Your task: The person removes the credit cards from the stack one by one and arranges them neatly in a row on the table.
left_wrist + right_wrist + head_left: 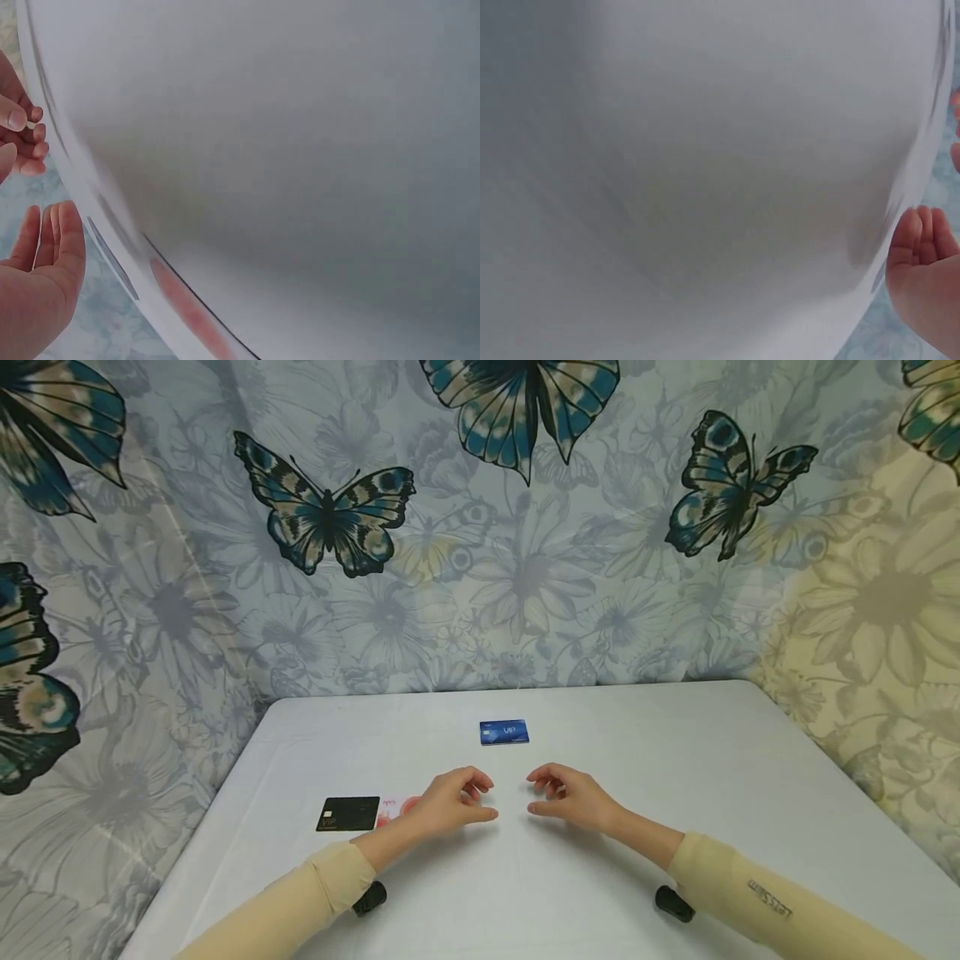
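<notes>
Both hands hover over the white table (pixel 570 893), facing each other across a small gap. My left hand (pixel 450 802) has its fingers loosely bent with nothing visible in them. Opposite it, my right hand (pixel 573 797) is likewise loosely bent and appears to hold nothing. Beyond the gap lies a blue card (pixel 504 732) with "VIP" lettering. Left of my left hand lies a black card (pixel 348 814). Beside it a pink and white card (pixel 390 810) is partly covered by the left hand and forearm. The left wrist view shows my left hand (pixel 45 277) from behind.
Small dark devices (pixel 674 903) sit under both cuffs. Behind the table hangs a patterned cloth wall (pixel 525 610) with flowers and butterflies, reaching along the table's back edge and both sides.
</notes>
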`<state>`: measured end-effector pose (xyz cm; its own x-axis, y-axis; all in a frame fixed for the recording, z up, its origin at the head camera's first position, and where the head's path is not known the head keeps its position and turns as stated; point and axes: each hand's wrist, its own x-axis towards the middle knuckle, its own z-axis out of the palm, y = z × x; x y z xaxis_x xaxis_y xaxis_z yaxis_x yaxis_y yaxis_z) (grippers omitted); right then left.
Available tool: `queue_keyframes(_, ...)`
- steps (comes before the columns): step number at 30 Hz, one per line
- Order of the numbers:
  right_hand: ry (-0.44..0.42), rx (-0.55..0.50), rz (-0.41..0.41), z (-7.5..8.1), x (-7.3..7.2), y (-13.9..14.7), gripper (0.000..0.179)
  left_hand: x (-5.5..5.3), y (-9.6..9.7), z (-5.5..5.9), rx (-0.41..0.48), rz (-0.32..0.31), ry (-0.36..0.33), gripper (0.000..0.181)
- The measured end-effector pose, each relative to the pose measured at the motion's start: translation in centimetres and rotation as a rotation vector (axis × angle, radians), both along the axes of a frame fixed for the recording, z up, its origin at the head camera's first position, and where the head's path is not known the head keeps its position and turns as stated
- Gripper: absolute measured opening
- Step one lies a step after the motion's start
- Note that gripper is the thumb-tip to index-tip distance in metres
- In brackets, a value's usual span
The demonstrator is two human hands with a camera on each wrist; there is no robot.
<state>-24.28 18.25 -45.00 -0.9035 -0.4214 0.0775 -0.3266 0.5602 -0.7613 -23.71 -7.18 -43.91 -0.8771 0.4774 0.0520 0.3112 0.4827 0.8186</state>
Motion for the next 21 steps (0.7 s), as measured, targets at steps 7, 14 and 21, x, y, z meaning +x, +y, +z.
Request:
queue_keyframes(7, -0.039, 0.025, -0.075, -0.3, -2.4, -0.2, 0.043, -2.7, 0.1, -0.1, -0.047, 0.006, 0.025, 0.041)
queue_keyframes(14, -0.007, 0.052, -0.094, -0.4, -4.7, -0.4, 0.043, -5.2, 0.2, -0.1, -0.093, 0.041, 0.087, 0.042)
queue_keyframes(21, 0.065, 0.056, -0.094, -0.3, -6.6, -0.5, 0.045, -6.9, 0.7, 0.0, -0.143, 0.084, 0.121, 0.041)
